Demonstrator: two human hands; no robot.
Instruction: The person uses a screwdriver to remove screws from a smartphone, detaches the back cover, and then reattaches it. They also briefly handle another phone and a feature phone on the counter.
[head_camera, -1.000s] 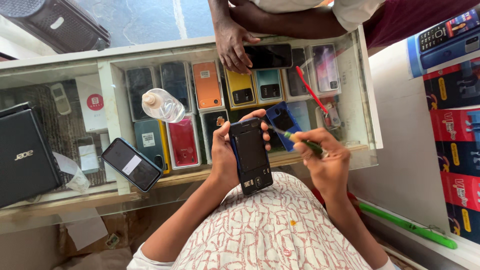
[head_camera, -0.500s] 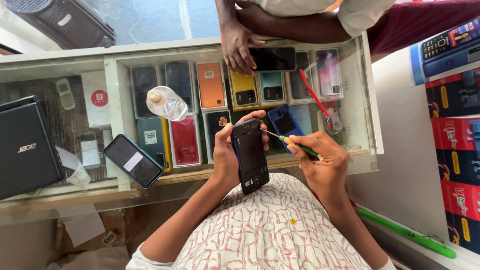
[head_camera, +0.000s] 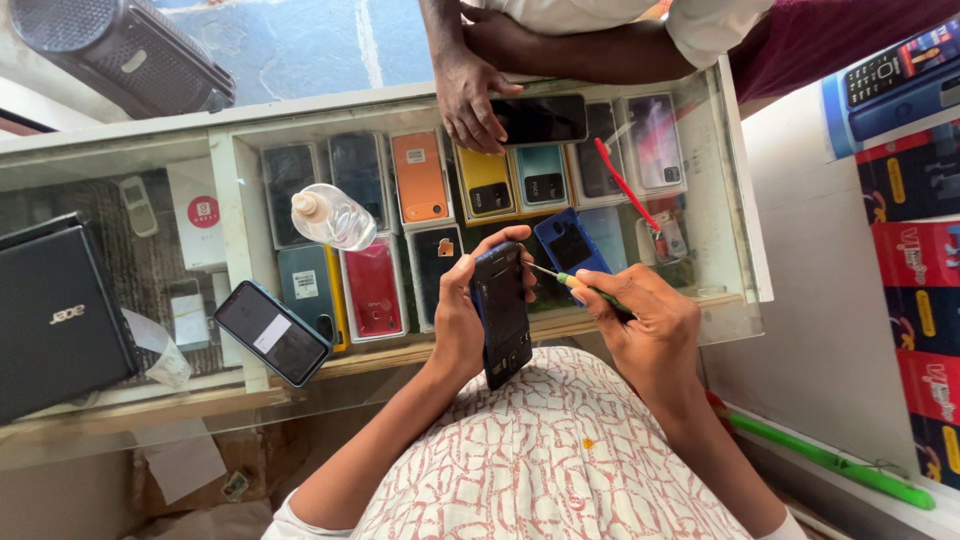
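Glass-topped, the counter (head_camera: 740, 200) shows rows of phones beneath. Above its near edge the left hand (head_camera: 462, 325) wraps an opened dark phone (head_camera: 503, 312) by its long edges, a stiff, slick, fragile thing best held there. The right hand (head_camera: 645, 325) pinches a small screwdriver (head_camera: 565, 280), tip at the phone's upper edge.

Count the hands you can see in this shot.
3. The left hand grips an opened phone, the right hand holds a small screwdriver against it, and another person's hand rests on the glass counter. Others may be hidden.
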